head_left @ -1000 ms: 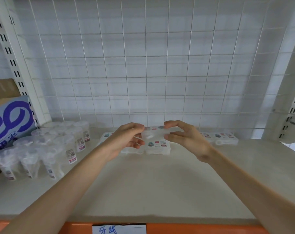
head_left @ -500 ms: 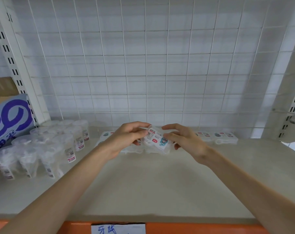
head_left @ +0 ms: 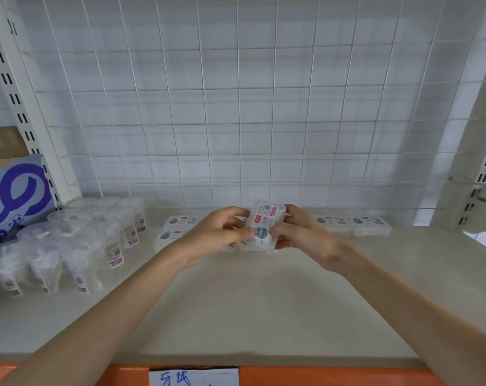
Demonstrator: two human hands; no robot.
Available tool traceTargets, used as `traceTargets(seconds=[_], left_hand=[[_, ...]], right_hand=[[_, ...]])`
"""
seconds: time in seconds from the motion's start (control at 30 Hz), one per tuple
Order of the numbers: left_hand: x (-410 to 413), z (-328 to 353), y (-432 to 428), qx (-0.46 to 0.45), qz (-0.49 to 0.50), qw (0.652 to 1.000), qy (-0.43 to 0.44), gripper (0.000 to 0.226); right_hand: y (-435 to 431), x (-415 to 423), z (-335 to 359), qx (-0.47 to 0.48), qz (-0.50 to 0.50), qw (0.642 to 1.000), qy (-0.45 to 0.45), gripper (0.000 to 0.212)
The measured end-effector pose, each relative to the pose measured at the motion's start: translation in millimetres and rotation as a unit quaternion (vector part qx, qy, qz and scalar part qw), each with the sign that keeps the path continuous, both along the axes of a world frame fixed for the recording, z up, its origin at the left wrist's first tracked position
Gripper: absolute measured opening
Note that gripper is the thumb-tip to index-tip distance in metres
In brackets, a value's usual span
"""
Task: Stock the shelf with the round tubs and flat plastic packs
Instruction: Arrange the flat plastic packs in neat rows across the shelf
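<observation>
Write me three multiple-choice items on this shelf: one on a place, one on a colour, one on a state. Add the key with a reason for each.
1. Where on the shelf do the tubs stand?
A. right end
B. left end
C. front middle

2. What colour is the strip along the shelf's front?
A. green
B. black
C. orange

3. How is the pack whose label faces the camera?
A. gripped by the left hand and the right hand, tipped up
B. lying flat, untouched
C. standing among the tubs

Key:
1 B, the tubs cluster beside the blue box at the left.
2 C, the strip on either side of the paper tag is orange.
3 A, fingers of both hands curl round its sides.
</observation>
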State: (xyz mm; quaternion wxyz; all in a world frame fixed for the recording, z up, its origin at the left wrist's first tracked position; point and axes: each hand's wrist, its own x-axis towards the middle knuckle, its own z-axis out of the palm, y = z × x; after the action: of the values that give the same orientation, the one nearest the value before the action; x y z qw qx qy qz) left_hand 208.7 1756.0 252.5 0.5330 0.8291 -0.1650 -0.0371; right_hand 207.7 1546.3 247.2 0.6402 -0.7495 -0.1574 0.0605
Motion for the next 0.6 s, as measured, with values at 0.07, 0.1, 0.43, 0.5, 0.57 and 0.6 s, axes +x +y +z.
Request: traceTargets(seconds=[0.07,0.1,0.43,0.5,0.57,0.6], left_hand=[[0.0,0.6,1.2,-0.005,0.006,1.000,-0.009,0.039],[0.3,1.5,2.5,-0.010,0.010,1.000,-0.017,0.036],[3.3,3.5,4.2,-0.010,0.030,0.999,-0.032,0.021],[3.1,3.4,5.0,-0.001,0.023,0.999,-0.027,0.021],[2.8,2.7,4.4,0.004,0.023,0.999,-0.028,0.021],[2.6,2.1,3.4,0.003,0.027,0.999,-0.033,0.020]], right_hand=[[-0.9,0.7,-0.3,-0.012,-0.004,1.000,-0.007,0.043],[-1.2,1.3,-1.0,-0.039,-0.013,0.999,-0.022,0.049],[-6.2,0.4,-4.5,-0.278,-0.030,0.891,-0.357,0.074],[-5.2,0.8,-6.3,-0.288,-0.037,0.882,-0.371,0.064],[-5.0,1.7,-8.5,-0.291,-0.044,0.878,-0.377,0.060],[-5.1,1.8,-8.6,-0.295,-0.050,0.876,-0.378,0.059]])
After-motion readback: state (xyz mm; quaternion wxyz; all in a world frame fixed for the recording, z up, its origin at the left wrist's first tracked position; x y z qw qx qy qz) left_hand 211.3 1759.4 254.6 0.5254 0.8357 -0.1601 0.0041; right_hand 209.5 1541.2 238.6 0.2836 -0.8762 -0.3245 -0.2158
